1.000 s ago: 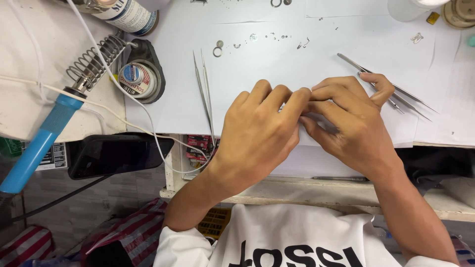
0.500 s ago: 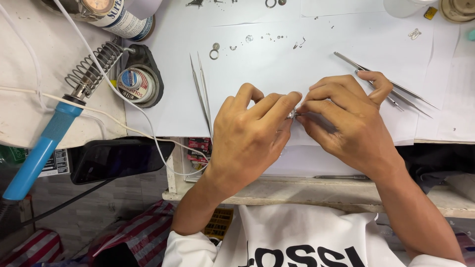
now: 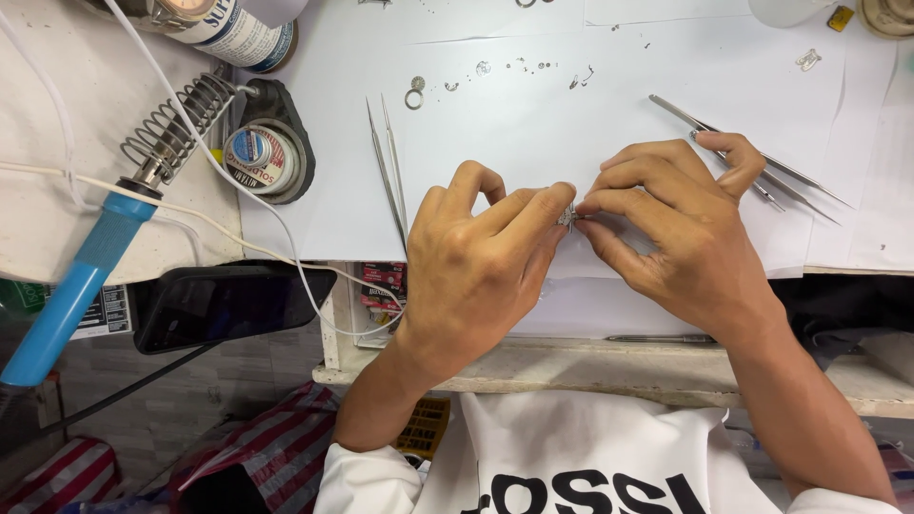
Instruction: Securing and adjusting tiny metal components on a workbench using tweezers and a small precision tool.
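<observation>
A tiny silvery metal piece [image 3: 567,216] sits pinched between the fingertips of my left hand [image 3: 476,266] and my right hand [image 3: 681,238], just above the white paper sheet [image 3: 495,143] covering the worktop [image 3: 609,366]. Both hands are curled nearly closed, thumbs and forefingers meeting on the piece; its exact shape is too small to tell. Just left of my left hand lies one pair of slim steel tweezers [image 3: 388,167]; two more long steel tweezers [image 3: 762,171] lie under and beyond my right fingers. Small metal rings and scraps [image 3: 415,91] are scattered along the paper's far part, too fine to count. Farther left, one round tin of soldering paste [image 3: 259,157] stands open in a dark holder, beside one blue-handled soldering iron [image 3: 81,286] resting in a coiled wire stand [image 3: 176,128]. One black phone [image 3: 224,305] lies below the worktop's edge.
</observation>
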